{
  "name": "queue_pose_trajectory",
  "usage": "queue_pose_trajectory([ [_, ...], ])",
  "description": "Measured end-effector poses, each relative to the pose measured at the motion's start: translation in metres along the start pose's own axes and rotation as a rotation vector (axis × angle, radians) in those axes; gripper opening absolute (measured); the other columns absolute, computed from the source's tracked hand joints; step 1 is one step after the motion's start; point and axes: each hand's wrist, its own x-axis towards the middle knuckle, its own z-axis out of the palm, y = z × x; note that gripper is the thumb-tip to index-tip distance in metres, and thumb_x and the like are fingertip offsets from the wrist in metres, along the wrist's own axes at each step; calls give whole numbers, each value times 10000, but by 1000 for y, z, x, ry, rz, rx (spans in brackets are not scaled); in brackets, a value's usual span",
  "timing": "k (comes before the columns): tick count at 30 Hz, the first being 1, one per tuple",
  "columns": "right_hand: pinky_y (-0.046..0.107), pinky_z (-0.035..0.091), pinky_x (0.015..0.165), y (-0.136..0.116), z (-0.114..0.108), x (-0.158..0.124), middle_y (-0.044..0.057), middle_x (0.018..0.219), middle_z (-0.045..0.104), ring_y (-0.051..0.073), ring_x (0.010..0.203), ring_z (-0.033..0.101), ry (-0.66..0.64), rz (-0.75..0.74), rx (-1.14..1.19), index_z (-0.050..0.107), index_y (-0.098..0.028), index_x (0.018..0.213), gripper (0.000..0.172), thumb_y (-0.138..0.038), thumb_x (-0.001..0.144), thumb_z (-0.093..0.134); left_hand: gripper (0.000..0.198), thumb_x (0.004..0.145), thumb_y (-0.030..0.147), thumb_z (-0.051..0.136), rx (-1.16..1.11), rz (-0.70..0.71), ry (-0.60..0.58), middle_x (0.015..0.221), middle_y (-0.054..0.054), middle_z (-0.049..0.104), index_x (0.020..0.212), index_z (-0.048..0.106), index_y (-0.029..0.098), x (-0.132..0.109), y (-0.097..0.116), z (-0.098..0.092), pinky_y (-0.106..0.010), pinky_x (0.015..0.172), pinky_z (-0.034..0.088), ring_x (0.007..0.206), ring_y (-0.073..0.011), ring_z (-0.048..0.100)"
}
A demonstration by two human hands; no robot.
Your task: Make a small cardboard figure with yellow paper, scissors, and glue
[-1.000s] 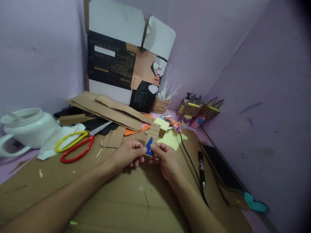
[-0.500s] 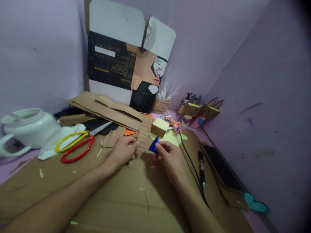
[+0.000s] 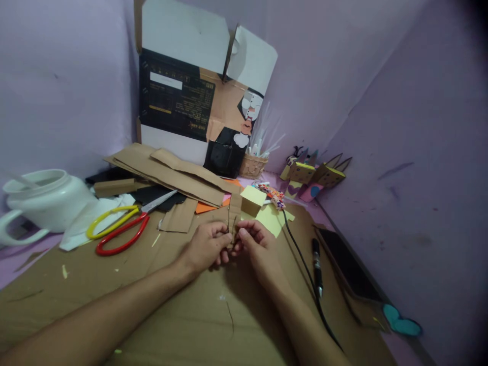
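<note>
My left hand [image 3: 206, 246] and my right hand [image 3: 256, 244] meet over the brown cardboard sheet [image 3: 171, 305], fingers pinched together on a narrow corrugated cardboard strip [image 3: 233, 216] that stands edge-on between them. The small blue paper piece from before is hidden, likely inside my fingers. A pale yellow block [image 3: 251, 199] sits just behind the strip on yellow paper [image 3: 271, 219].
Red and yellow scissors [image 3: 122, 226] lie to the left, near a white jug [image 3: 41, 201]. Cardboard strips [image 3: 168, 173] are stacked before a printed box [image 3: 198, 96]. A black cable and pen tool [image 3: 315, 264] lie to the right. Paper figures [image 3: 312, 175] stand at the wall.
My hands, apart half a second ago with the blue piece in my right fingers, have come together on the cardboard strip; the blue piece is no longer visible.
</note>
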Motion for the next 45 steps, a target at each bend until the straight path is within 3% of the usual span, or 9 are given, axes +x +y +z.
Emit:
queue_pose_trajectory([
  [3,210,446,445,-1,0,1,-59,590,528,87,448,528,-30,33,75,546,-190,813,185,-298,682,620,180,755,311,490,-20,34,-25,499,25,558,668,519,157,0,1,-1,-154,321,324,348,-62,449],
  [7,204,446,416,-3,0,0,-51,597,540,90,452,530,-61,40,88,544,-189,820,204,-306,676,628,145,739,251,504,69,28,52,442,43,525,628,507,158,0,6,0,-144,319,320,330,-56,434],
  [11,152,370,356,-10,-9,4,-46,632,561,56,428,485,165,1,100,568,-178,807,217,-305,655,655,114,708,186,482,39,-65,120,378,59,494,596,484,164,2,13,-5,-133,279,260,273,-46,381],
  [13,132,337,340,-12,-13,7,-30,667,587,47,437,494,222,78,131,593,-165,811,256,-330,633,675,114,687,178,483,-35,-73,106,400,48,518,576,464,164,3,15,-8,-128,282,259,282,-42,397],
  [16,123,237,282,-9,-14,9,-10,583,586,59,404,490,55,260,129,608,-137,717,290,-394,612,692,89,669,188,499,-88,-78,44,428,42,540,589,472,159,3,15,-11,-123,288,268,295,-40,418],
  [19,128,177,258,-3,-11,8,-47,399,487,42,308,378,-73,297,97,584,-135,621,307,-421,617,694,87,674,195,510,-73,-104,15,422,44,540,602,478,158,3,14,-9,-117,289,272,292,-38,419],
  [27,184,431,342,-2,-4,7,-51,426,515,75,363,475,51,258,84,623,-135,624,291,-374,515,748,109,735,224,534,-240,-163,-31,550,-2,598,679,519,132,2,12,-8,-147,330,372,364,-61,502],
  [39,161,393,302,-4,-1,4,-48,440,534,87,361,515,101,206,-20,595,-137,628,241,-341,563,706,85,735,167,513,-243,-165,-30,531,4,588,761,571,109,0,13,-8,-146,332,393,378,-68,515],
  [45,158,426,321,-4,0,3,-48,444,539,74,360,509,121,178,-3,586,-125,646,244,-335,583,693,222,744,265,538,-46,-222,0,437,31,536,569,505,133,-1,16,-11,-135,276,259,286,-36,400],
])
